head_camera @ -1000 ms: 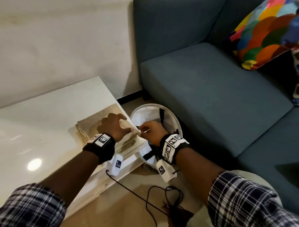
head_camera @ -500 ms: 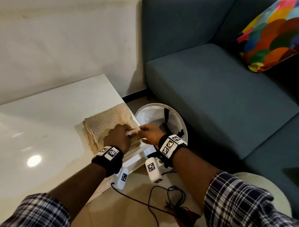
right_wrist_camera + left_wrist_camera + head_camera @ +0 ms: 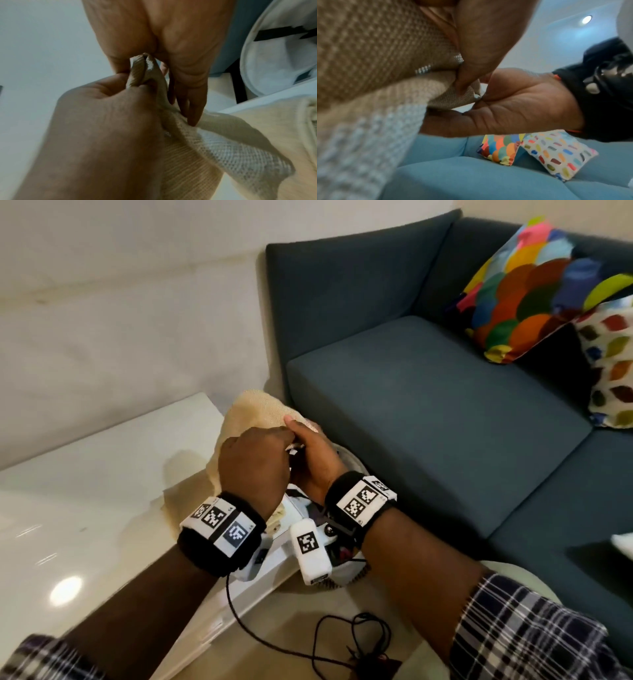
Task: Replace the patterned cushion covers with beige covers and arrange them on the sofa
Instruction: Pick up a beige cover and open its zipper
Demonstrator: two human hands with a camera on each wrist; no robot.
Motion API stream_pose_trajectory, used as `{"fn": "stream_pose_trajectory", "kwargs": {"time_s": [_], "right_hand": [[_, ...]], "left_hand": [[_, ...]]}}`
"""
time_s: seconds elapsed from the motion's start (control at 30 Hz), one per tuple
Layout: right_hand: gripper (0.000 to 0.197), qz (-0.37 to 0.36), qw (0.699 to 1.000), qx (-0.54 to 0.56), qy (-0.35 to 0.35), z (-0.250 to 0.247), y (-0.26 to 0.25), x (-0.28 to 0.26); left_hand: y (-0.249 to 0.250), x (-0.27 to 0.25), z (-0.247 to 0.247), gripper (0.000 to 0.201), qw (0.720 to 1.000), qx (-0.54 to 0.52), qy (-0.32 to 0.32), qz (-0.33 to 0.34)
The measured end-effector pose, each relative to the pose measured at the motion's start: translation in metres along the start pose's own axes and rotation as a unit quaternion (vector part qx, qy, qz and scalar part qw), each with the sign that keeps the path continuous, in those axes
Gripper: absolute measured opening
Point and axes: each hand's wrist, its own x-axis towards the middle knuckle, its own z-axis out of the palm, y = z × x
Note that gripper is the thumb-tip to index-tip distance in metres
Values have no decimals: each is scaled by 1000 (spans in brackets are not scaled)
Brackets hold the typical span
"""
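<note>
Beige cover (image 3: 255,414) is lifted off the table (image 3: 102,474), both hands pinching one edge. Next, open it up for a cushion (image 3: 544,292).

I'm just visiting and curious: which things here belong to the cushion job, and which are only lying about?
Job: beige cover, left hand, right hand, scale-pattern cushion, spotted cushion, sofa.
Lying about: white table, white basket, black cable.
</note>
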Motion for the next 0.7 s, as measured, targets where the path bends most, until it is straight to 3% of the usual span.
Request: {"fn": "stream_pose_trajectory", "kwargs": {"time_s": [0.07,0.13,0.2,0.27,0.3,0.33,0.4,0.47,0.5,0.53,0.57,0.7], "right_hand": [[48,-48,998,28,24,-11,-26,-17],[44,-96,994,43,42,-27,-54,-42],[39,-137,988,57,53,-51,-86,-75],[37,-163,982,59,71,-81,-116,-113],[37,-175,980,52,78,-96,-128,-130],[38,-193,976,52,87,-114,-141,-153],[40,-214,969,60,109,-145,-156,-187],[41,-231,960,56,148,-177,-163,-220],[41,-239,954,57,174,-195,-166,-238],[40,-244,948,58,196,-207,-166,-252],[39,-252,942,60,216,-218,-166,-267],[38,-281,901,17,330,-265,-166,-337]], "left_hand": [[13,8,3,32,995,-92,8,38],[30,13,6,40,973,-210,25,95],[61,18,9,57,963,-234,52,121],[96,22,11,75,960,-258,76,73],[107,25,20,82,942,-331,58,14],[125,31,25,90,899,-434,21,-62],[152,44,39,102,747,-620,-98,-220],[189,46,44,81,543,-749,-265,-273],[216,43,42,64,458,-780,-323,-278],[236,39,37,50,416,-789,-354,-281],[255,34,34,42,405,-791,-365,-276],[328,21,33,39,464,-793,-341,-198]]}}
